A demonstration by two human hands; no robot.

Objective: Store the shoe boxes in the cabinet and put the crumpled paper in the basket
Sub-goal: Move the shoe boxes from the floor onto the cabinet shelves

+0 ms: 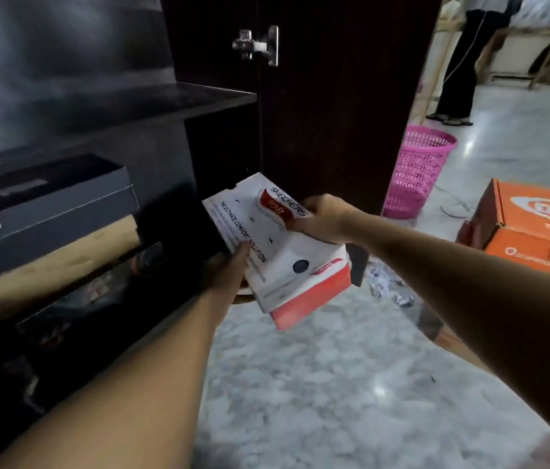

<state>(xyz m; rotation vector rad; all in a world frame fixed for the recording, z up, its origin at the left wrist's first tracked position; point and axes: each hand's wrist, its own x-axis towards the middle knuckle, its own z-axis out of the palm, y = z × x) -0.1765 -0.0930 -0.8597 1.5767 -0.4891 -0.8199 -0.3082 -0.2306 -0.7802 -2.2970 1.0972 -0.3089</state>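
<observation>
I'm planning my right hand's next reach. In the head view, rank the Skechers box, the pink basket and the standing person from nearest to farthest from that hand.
1. Skechers box: pinched at its far end by the right hand.
2. Pink basket: on the floor to the right, past the cabinet door.
3. Standing person: far back, upper right.

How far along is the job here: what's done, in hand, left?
Done: a grey shoe box sits on the cabinet shelf. In hand: left hand and right hand hold the white-and-red box in front of it. Left: the orange box and crumpled paper lie on the floor, outside the pink basket.
</observation>
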